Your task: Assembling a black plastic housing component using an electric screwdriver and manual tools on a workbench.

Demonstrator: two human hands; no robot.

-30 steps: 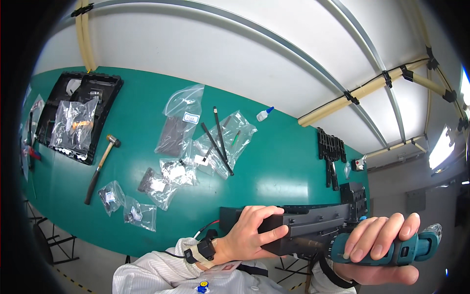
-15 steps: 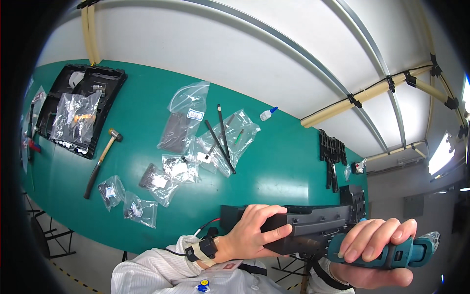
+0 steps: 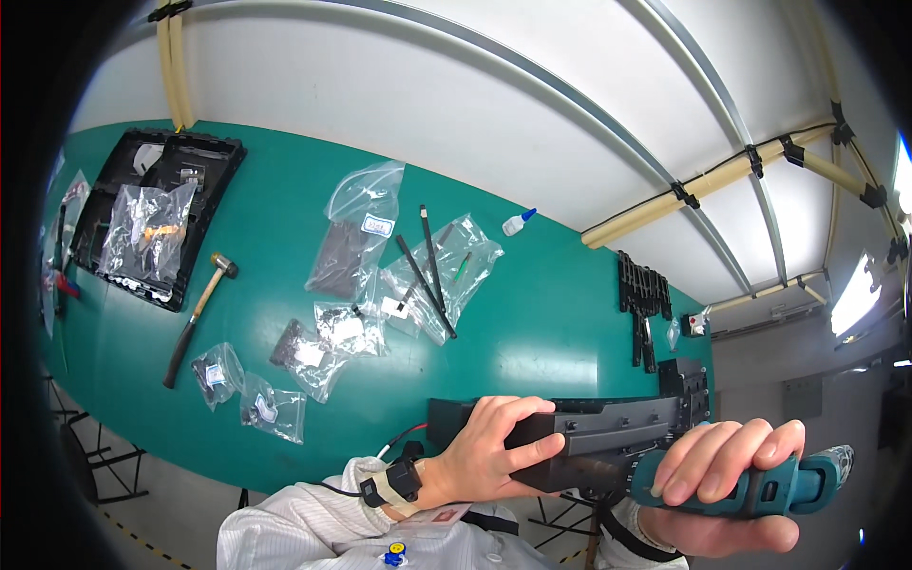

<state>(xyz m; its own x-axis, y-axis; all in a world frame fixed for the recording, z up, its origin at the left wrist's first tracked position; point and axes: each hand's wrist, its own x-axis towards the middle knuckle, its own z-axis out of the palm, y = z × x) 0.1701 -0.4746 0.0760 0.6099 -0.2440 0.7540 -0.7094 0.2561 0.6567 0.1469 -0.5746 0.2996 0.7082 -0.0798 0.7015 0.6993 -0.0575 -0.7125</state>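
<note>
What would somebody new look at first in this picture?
Probably the teal power tool at the lower right, wrapped in the right hand, next to the long black box that the left hand holds. The big green table stands out too, with a hammer lying on its left side beside a black case.

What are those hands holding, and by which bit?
The right hand grips the power tool around its middle; the left hand holds the black part toward its left end.
</note>
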